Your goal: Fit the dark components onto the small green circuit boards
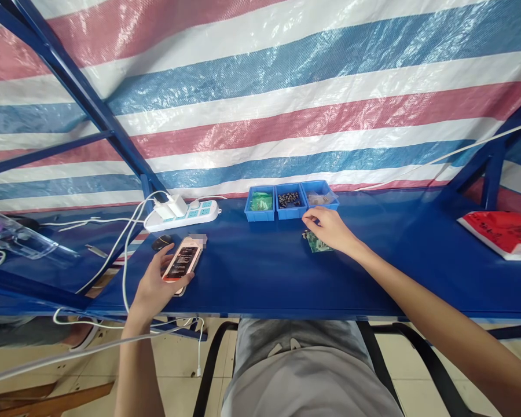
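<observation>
My left hand [158,286] spans a smartphone [183,260] on the blue table, thumb at its right edge and fingers along its left. The phone's screen is lit with dark content. A small black rounded object [162,242] lies just beyond those fingers. Over a green circuit board [318,242], my right hand [329,227] is closed, thumb and fingertips pinched together. Whatever may be between these fingertips is too small to make out. Part of the board is hidden beneath the hand. Right behind it stand blue bins: one holds green items [261,201], another small dark parts [289,200], the third clear plastic pieces [320,198].
A white power strip [183,215] with plugged-in chargers and white cables sits at the back left. To the right lies a red-and-white package [506,233]. Blue frame posts [87,110] rise at the sides, before a striped plastic sheet [286,104].
</observation>
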Motion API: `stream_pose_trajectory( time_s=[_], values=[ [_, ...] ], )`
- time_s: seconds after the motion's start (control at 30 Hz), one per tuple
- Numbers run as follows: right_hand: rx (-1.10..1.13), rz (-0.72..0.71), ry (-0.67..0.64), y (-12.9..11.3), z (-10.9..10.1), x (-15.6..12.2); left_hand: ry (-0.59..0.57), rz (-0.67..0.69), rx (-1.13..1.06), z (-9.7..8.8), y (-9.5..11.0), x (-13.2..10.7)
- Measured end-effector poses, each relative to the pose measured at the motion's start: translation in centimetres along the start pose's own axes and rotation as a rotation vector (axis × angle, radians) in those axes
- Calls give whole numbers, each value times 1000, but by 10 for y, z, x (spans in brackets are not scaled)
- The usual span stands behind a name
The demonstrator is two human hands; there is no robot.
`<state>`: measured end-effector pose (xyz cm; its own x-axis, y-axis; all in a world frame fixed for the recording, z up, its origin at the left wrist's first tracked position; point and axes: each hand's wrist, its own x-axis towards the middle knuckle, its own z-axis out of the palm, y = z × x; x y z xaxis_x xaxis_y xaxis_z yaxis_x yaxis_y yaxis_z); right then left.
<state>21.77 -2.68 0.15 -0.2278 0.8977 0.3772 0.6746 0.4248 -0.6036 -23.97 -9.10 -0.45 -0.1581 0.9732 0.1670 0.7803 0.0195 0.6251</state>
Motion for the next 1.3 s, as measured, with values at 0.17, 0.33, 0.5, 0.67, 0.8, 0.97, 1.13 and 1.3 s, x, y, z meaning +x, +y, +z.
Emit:
stream_pose_trajectory(
  time_s=[0.17, 0.33, 0.5, 0.67, 0.8, 0.97, 1.13, 1.3],
  values=[
    [-3, 11, 0, 0, 0, 0, 3, 4, 16, 0, -2, 1],
    [-8, 7, -2, -1, -1, -1, -4, 7, 30, 0, 1, 1],
    [-8, 6, -7, -1, 0, -1, -15, 3, 41, -2, 5, 0],
    [-6, -4, -2, -1, 0, -1, -16, 36, 12, 1, -2, 1],
    [-7, -4, -7, 0, 0, -1, -3, 67, 4, 3, -9, 3],
    [-12, 7, -11, 0, 0, 0, -18, 93, 76, 0, -5, 5],
    [-5, 7, -20, -1, -2, 0, -56, 153, 300, 1, 3, 11],
    [-2, 6, -20, -1, -3, 0, -32, 127, 454, 9, 8, 13]
  ],
)
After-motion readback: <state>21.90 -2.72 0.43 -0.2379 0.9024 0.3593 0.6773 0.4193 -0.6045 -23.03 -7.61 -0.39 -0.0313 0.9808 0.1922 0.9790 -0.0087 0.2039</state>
